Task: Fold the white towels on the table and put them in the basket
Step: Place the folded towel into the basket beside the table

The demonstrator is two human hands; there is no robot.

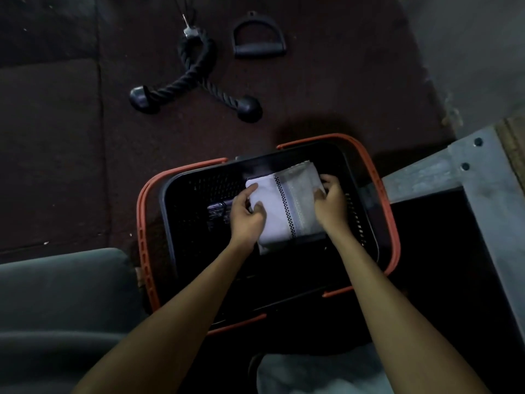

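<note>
Folded white towel (284, 211) is low inside the basket (167, 237), toward its far right side, with a dark checked stripe and a pale patterned band across it. Can't tell if it rests on the bottom or hangs just above it. Left hand (247, 214) grips the towel's left edge, fingers curled over it. Right hand (331, 200) pinches the right edge at the patterned end. The two-sided hold likely keeps the folds flat so the bundle doesn't spring open going down. My read of the step: placing this towel, with release next, best on both sides together. Small dark shiny object (217, 211) lies in the basket just left of the towel, beside the left hand; can't identify it. The basket is black mesh with orange handles (393, 223) dropped outward, standing on the dark floor (56, 137). Pale cloth (312, 373) at the bottom edge may be another towel, too blurred to say. Grey metal frame (454, 172) at right, grey cushion (56, 308) lower left. Rope attachment (196, 81) and D-shaped handle (257, 38) lie on the floor beyond, well apart from the basket.
</note>
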